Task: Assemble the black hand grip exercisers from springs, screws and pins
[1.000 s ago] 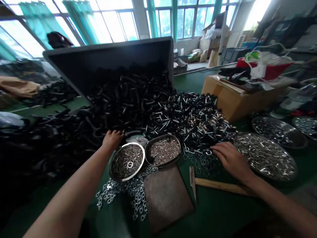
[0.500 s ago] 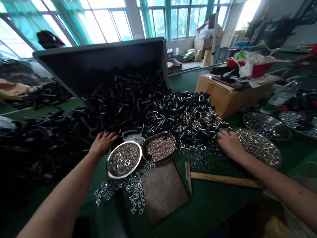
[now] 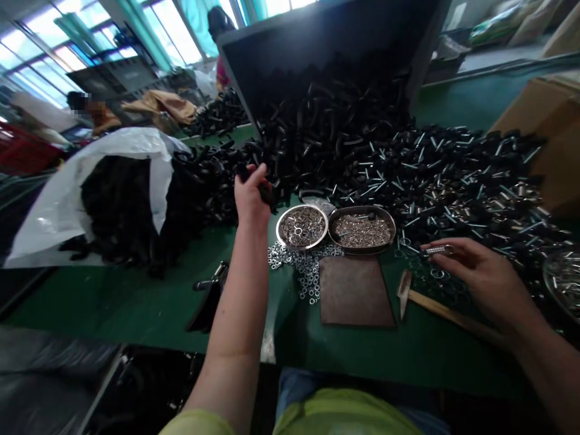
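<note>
My left hand point(image 3: 252, 196) is closed around a curved black plastic handle point(image 3: 266, 192), raised at the edge of the heap of black handles point(image 3: 308, 133). Between the thumb and fingers of my right hand point(image 3: 487, 281) is a short, shiny, ribbed metal piece point(image 3: 438, 249); a spring or a threaded part, I cannot tell which. Below that hand lie loose thin rings point(image 3: 437, 273) and a wooden-handled hammer point(image 3: 435, 307). A round dish of metal parts point(image 3: 278, 228) and an oval tin of small coppery parts point(image 3: 393, 236) stand between my hands, behind a flat brown plate point(image 3: 356, 293).
Black knobs with metal studs point(image 3: 435, 163) spread across the back right, near a cardboard box point(image 3: 534, 115). Nuts point(image 3: 310, 275) lie scattered before the dish. A white plastic bag point(image 3: 49, 208) of black parts is at left. Other people sit farther back.
The view has swung left. My left hand has come up from the heap with a black handle. My right hand has left the metal dish at right and holds a metal piece.
</note>
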`<act>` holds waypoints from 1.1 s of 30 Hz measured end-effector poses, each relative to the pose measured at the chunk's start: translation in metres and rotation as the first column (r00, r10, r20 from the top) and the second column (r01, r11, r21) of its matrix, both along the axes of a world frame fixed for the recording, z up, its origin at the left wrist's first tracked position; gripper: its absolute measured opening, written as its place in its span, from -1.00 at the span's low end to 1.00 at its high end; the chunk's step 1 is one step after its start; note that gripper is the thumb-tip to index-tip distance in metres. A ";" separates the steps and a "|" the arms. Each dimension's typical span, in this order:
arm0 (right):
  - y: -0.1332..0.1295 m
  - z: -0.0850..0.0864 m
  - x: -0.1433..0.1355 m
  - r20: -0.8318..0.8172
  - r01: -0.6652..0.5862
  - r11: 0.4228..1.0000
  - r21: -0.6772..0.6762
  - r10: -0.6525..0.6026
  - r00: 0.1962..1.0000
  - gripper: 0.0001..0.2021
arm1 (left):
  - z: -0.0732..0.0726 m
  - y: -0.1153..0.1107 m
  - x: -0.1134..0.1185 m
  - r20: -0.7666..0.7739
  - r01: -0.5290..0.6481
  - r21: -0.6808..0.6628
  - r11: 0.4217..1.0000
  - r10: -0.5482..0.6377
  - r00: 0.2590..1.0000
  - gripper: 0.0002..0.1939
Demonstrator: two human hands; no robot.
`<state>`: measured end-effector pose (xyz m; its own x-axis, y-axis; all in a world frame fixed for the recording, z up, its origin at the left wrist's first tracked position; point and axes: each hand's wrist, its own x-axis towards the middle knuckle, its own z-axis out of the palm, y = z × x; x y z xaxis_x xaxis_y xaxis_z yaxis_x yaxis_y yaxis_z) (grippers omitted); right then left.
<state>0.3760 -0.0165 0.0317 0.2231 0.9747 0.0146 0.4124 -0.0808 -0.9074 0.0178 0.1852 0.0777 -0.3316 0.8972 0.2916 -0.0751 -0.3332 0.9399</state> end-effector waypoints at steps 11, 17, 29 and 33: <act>-0.044 -0.029 -0.073 -0.328 -0.357 0.925 -0.133 0.299 0.896 -0.70 | -0.102 -0.222 0.006 -0.860 -0.120 -0.445 0.887 -0.387 0.333 -0.89; -0.049 -0.028 -0.091 -0.409 -0.382 0.914 -0.138 0.299 0.862 -0.69 | -0.115 -0.222 0.000 -0.897 -0.118 -0.438 0.891 -0.423 0.131 -0.81; -0.063 -0.017 -0.120 -0.590 -0.420 0.901 -0.110 0.281 0.757 -0.74 | -0.078 -0.254 0.041 0.198 0.352 -0.644 0.679 -0.297 0.934 -0.69; -0.065 -0.015 -0.128 -0.674 -0.497 0.846 -0.193 0.253 0.694 -0.68 | -0.072 -0.266 0.064 0.346 0.436 -0.619 0.653 -0.272 0.898 -0.70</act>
<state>0.2476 -0.0811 0.0171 -0.3217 0.8880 -0.3286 -0.1469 -0.3896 -0.9092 0.0813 -0.0812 0.0055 0.0766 0.8822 -0.4645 -0.2672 0.4670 0.8429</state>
